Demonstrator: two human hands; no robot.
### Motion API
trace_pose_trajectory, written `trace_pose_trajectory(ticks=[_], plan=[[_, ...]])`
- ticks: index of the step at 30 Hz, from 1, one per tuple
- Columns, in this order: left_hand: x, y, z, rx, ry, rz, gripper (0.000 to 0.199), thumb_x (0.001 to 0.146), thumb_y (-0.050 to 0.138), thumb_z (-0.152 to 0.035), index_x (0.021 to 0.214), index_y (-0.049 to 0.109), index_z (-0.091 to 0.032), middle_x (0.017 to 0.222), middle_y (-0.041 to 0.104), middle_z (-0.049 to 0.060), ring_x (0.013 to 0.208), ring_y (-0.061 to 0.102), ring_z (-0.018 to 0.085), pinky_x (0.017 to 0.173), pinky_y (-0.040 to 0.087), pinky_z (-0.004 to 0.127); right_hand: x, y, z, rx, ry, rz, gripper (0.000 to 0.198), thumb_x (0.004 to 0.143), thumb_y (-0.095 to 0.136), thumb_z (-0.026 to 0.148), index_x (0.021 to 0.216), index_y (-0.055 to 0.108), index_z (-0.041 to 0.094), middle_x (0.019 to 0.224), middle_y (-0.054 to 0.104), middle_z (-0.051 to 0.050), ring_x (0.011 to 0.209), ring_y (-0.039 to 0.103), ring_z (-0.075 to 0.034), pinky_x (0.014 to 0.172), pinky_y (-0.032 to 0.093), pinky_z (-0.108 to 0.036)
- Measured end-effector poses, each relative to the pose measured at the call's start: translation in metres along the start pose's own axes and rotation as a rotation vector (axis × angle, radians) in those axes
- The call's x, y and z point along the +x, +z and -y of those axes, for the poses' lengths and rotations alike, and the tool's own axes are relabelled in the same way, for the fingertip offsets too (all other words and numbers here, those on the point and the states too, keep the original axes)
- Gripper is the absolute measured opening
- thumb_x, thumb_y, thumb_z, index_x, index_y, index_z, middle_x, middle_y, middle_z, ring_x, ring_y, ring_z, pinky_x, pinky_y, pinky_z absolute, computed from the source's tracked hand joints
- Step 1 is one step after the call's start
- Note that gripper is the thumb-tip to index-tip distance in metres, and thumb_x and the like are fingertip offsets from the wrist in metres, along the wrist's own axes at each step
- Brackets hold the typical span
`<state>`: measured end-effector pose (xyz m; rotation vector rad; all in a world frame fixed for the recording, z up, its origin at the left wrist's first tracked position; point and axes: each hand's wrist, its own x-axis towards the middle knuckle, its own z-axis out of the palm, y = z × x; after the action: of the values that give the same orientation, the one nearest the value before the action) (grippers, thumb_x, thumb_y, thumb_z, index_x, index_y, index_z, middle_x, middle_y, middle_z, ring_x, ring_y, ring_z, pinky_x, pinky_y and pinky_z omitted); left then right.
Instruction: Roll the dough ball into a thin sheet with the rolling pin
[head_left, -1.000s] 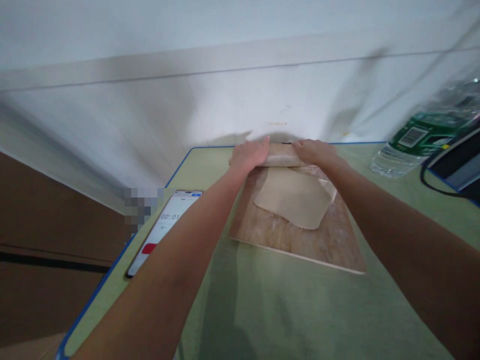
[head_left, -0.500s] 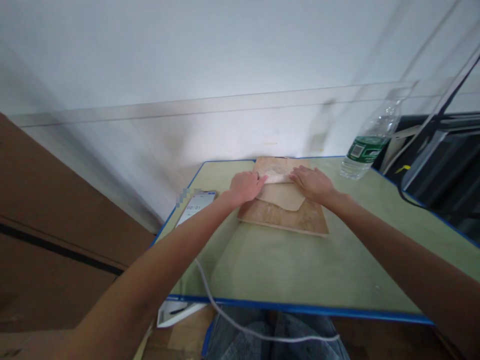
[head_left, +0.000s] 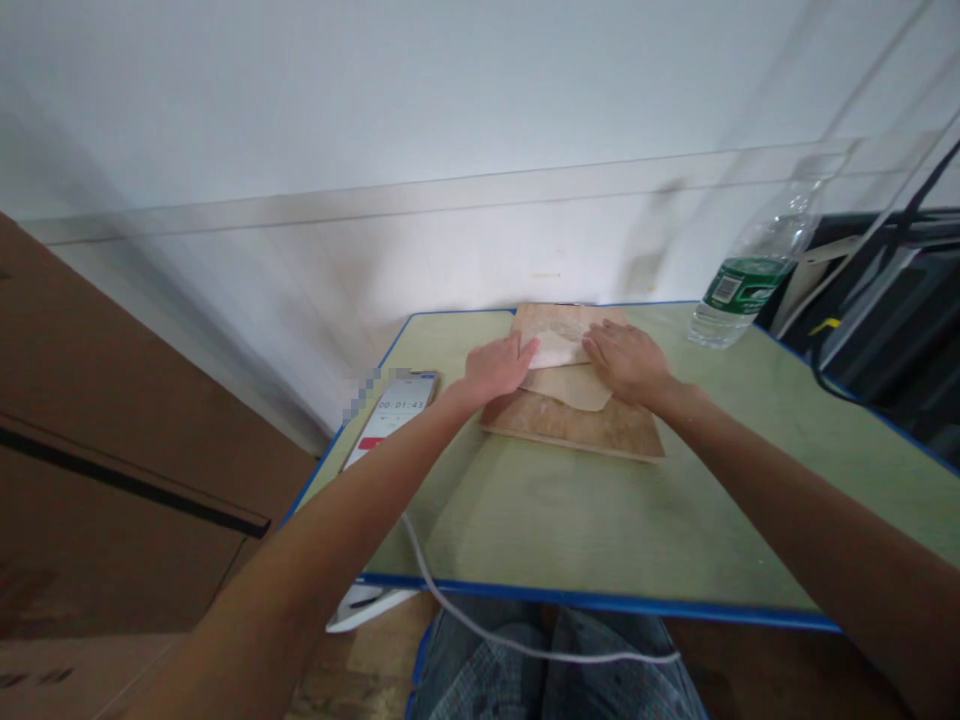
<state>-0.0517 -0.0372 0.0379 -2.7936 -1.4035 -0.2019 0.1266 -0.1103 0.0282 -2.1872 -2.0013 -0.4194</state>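
Observation:
On a wooden board (head_left: pixel 577 428) lies a thin tan sheet (head_left: pixel 571 384), which looks like rolled-out dough. Its far part forms a paler folded or rolled band (head_left: pixel 556 348). At the left end of this band is my left hand (head_left: pixel 501 366), closed on it, with the thumb pointing inward along the band. My right hand (head_left: pixel 624 362) rests on the right end, fingers stretched out flat over band and board. The hands hide both ends of the band, so I cannot tell whether anything is inside it.
A phone showing a timer (head_left: pixel 397 408) lies left of the board, partly behind my left forearm. The water bottle (head_left: pixel 739 285) stands at the back right, near dark equipment (head_left: pixel 900 300). A white cable (head_left: pixel 480 640) hangs across the green table's (head_left: pixel 585 530) front edge. A wall rises behind.
The view has shifted slightly, so the phone's timer shows more fully. Both hands remain at the ends of the pale band, with only slight movement of the fingers.

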Motion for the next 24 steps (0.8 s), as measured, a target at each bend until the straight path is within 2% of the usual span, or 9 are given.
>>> trace_pose_trajectory(ticks=[3, 9, 14, 19, 24], plan=[[0.013, 0.003, -0.003, 0.021, -0.056, -0.039, 0.056, 0.098, 0.010, -0.049, 0.119, 0.052, -0.019, 0.116, 0.065, 0.011, 0.109, 0.062, 0.026, 0.088, 0.048, 0.039, 0.015, 0.008, -0.003, 0.022, 0.003, 0.034, 0.048, 0.097, 0.019, 0.025, 0.119, 0.059, 0.010, 0.132, 0.057, -0.016, 0.126, 0.047, -0.023, 0.103, 0.034, -0.040], [0.041, 0.000, 0.003, -0.024, -0.131, 0.098, 0.065, 0.096, 0.004, -0.053, 0.128, 0.051, -0.020, 0.122, 0.063, 0.013, 0.114, 0.059, 0.028, 0.094, 0.045, 0.046, 0.046, 0.010, -0.004, 0.068, 0.148, 0.178, 0.055, 0.097, 0.016, 0.036, 0.123, 0.062, 0.019, 0.128, 0.061, -0.012, 0.115, 0.057, -0.026, 0.095, 0.040, -0.044], [0.059, 0.002, 0.011, -0.091, -0.163, 0.126, 0.068, 0.095, 0.004, -0.057, 0.132, 0.049, -0.022, 0.127, 0.060, 0.012, 0.117, 0.056, 0.029, 0.097, 0.042, 0.048, 0.070, 0.014, -0.007, 0.102, 0.182, 0.243, 0.054, 0.095, 0.019, 0.039, 0.127, 0.060, 0.025, 0.134, 0.057, -0.008, 0.120, 0.054, -0.027, 0.097, 0.039, -0.044], [0.073, 0.008, 0.014, -0.130, -0.217, 0.021, 0.074, 0.094, 0.002, -0.057, 0.118, 0.061, -0.018, 0.119, 0.064, 0.014, 0.114, 0.059, 0.028, 0.096, 0.043, 0.043, 0.090, 0.019, -0.011, 0.129, 0.169, 0.274, 0.053, 0.095, 0.021, 0.039, 0.132, 0.056, 0.024, 0.138, 0.053, -0.008, 0.123, 0.051, -0.027, 0.099, 0.039, -0.045], [0.085, 0.013, 0.014, -0.131, -0.199, -0.048, 0.077, 0.095, 0.002, -0.057, 0.115, 0.064, -0.016, 0.115, 0.066, 0.013, 0.112, 0.059, 0.026, 0.096, 0.043, 0.039, 0.109, 0.029, -0.015, 0.160, 0.176, 0.265, 0.053, 0.094, 0.024, 0.042, 0.134, 0.054, 0.023, 0.138, 0.053, -0.010, 0.122, 0.051, -0.029, 0.097, 0.040, -0.047]])
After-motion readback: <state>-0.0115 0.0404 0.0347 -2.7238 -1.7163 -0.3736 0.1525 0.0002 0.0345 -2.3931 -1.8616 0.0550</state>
